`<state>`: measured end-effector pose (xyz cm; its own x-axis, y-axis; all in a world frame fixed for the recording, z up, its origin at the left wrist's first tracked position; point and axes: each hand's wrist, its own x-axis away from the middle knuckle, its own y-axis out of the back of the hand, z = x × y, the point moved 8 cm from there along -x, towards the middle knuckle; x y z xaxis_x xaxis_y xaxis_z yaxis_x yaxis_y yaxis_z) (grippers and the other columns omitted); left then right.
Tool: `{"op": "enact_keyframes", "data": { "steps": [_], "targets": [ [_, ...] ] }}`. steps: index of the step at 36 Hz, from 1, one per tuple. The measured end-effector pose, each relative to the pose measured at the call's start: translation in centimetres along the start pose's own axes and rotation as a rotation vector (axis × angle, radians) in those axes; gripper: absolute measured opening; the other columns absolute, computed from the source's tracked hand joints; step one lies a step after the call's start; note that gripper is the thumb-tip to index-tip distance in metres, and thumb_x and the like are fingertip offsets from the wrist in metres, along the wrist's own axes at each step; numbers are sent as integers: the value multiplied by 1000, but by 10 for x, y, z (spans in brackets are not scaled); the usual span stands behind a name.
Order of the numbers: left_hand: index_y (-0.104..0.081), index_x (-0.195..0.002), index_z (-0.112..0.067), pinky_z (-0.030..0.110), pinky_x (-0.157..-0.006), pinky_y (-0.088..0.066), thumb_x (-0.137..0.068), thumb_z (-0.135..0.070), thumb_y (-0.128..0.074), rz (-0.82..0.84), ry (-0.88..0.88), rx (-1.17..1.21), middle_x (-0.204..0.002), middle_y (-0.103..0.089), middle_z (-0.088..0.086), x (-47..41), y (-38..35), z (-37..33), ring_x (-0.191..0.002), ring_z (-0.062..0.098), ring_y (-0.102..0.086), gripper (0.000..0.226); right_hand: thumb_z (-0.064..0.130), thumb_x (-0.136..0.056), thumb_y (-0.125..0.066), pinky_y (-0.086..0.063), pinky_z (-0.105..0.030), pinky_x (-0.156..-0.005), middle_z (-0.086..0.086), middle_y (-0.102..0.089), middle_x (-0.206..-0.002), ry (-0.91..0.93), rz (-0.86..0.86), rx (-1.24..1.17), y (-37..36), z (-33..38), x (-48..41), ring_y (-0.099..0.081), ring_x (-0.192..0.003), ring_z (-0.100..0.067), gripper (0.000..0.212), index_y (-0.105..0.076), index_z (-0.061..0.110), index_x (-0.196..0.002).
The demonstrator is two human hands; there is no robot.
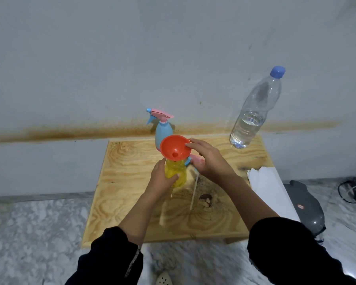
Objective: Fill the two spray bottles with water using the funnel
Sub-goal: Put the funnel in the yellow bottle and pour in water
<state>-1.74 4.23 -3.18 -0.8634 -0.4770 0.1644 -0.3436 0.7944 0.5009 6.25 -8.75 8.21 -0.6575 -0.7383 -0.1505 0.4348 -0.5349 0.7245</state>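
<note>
Both hands are occupied at the middle of the wooden board [132, 202]. The yellow spray bottle [176, 174] is gripped around its body by the left hand [160, 179], presumably so that it stays upright and steady. The orange funnel [174, 148] is pinched at its rim by the right hand [206, 159], with its spout set at the open neck of the yellow bottle; how deep it is seated cannot be told. A pink and blue part, probably the removed spray head [193, 160], is seen under the right palm, and its thin dip tube [194, 190] lies on the board just beside the bottle, out of the way of the pour.

Behind the funnel, the blue spray bottle [162, 132] stands near the wall with its pink trigger head fitted, so it is judged not yet opened. The water bottle [253, 112] is placed at the far right corner, capped and partly full, within reach for pouring. White paper [267, 186] is kept at the right edge, perhaps for spills.
</note>
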Motion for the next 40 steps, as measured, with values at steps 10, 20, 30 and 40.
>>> {"op": "enact_keyframes", "data": {
  "steps": [10, 20, 30, 40],
  "targets": [
    [-41, -136, -4, 40, -104, -36, -84, -39, -65, -36, 85, -447, -139, -45, 18, 49, -2, -27, -129, 31, -39, 66, 27, -89, -57, -32, -36, -108, 1, -25, -153, -106, 96, 246, 51, -37, 40, -25, -139, -18, 56, -35, 25, -141],
    [-33, -142, -7, 30, -105, -30, -89, -34, -58, 6, -65, -541, -145, -38, 11, 68, -73, -110, -133, 25, -33, 63, 30, -87, -56, -33, -29, -102, -1, -33, -148, -247, 88, 338, 123, -96, 96, -32, -134, -19, 63, -30, 20, -143],
    [-19, -149, -10, 32, -116, -16, -92, -40, -55, -7, -317, -552, -156, -20, 8, -19, -98, -247, -145, 19, -14, 74, 32, -85, -59, -38, -32, -100, -4, -40, -142, -408, 66, 317, 163, -162, 74, -38, -130, -22, 63, -32, 16, -139],
    [-15, -150, -10, 27, -113, -16, -94, -37, -54, 16, -497, -273, -158, -18, 3, -113, -118, -354, -144, 16, -15, 73, 36, -83, -65, -36, -39, -101, -12, -37, -143, -484, -66, 49, 165, -209, -3, -36, -132, -27, 80, -19, 10, -144]
  ]
}}
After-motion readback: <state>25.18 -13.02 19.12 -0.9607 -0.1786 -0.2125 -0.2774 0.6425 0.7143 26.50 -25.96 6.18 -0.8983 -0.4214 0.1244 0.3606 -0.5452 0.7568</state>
